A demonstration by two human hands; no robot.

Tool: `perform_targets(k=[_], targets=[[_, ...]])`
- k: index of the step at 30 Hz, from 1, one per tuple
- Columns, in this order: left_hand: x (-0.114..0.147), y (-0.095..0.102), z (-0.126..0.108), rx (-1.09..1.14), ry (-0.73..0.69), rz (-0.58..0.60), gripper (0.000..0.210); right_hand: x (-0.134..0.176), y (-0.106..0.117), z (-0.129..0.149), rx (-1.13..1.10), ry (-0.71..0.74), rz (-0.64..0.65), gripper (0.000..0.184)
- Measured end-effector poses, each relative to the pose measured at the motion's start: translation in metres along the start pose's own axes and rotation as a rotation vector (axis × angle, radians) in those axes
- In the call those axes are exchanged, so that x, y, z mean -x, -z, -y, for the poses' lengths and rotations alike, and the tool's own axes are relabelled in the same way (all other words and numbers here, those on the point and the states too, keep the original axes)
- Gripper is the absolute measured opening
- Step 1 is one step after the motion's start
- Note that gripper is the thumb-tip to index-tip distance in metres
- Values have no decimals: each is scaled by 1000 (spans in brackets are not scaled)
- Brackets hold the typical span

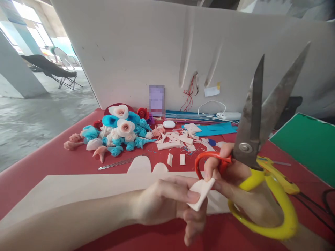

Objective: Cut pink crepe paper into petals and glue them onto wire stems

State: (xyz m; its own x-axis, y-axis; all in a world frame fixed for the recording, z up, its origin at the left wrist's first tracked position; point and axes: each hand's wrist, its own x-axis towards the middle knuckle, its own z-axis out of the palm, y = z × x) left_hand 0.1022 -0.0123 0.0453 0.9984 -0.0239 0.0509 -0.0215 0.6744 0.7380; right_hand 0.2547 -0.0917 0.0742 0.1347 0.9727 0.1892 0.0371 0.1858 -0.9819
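A small folded piece of cream sheet point(201, 192), perhaps paper or foam, is pinched between the thumb and fingers of my left hand point(170, 200). Fingertips of my right hand point(235, 184) touch the upper edge of that same piece. Big scissors point(245, 147) hang on my right hand, one handle loop red and the other yellow. Their blades stand apart and point up, away from the piece. Beneath my hands lies a large cream sheet point(86, 188). Two rounded cream cut pieces point(140, 164) lie at its far edge.
Blue, white, pink and red handmade flowers point(125, 127) are heaped at back left. Cream scraps point(180, 137) lie mid-table, near thin metal wires point(117, 162). A yellow glue gun point(281, 177) with a cable and a green board point(309, 146) are on the right. A pale panel point(136, 52) rises behind.
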Motion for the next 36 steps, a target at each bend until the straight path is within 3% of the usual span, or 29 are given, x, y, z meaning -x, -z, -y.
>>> perform_targets(k=[4,7,11,17,21,30,33,36], targets=[[4,-7,-3,-256,-108,-302,14,-4,2,-7,23,27,10,16],[7,-11,-7,-662,-159,-503,16,-10,4,-7,25,-21,3,10],[9,-12,-10,-1110,-273,-663,21,-10,0,-7,37,-67,1,15],[8,-11,-9,-1292,-290,-670,21,0,-7,-9,120,-125,29,13],[8,-10,-10,-1276,-219,-643,23,2,-4,-9,159,-109,50,14],[6,-15,-15,-1257,-159,-553,18,3,-11,-7,65,-170,-37,9],[5,-15,-14,-1262,-135,-506,24,2,-11,-7,96,-175,-49,8],[5,-15,-12,-1284,-65,-531,35,0,-8,-8,129,-157,11,11]])
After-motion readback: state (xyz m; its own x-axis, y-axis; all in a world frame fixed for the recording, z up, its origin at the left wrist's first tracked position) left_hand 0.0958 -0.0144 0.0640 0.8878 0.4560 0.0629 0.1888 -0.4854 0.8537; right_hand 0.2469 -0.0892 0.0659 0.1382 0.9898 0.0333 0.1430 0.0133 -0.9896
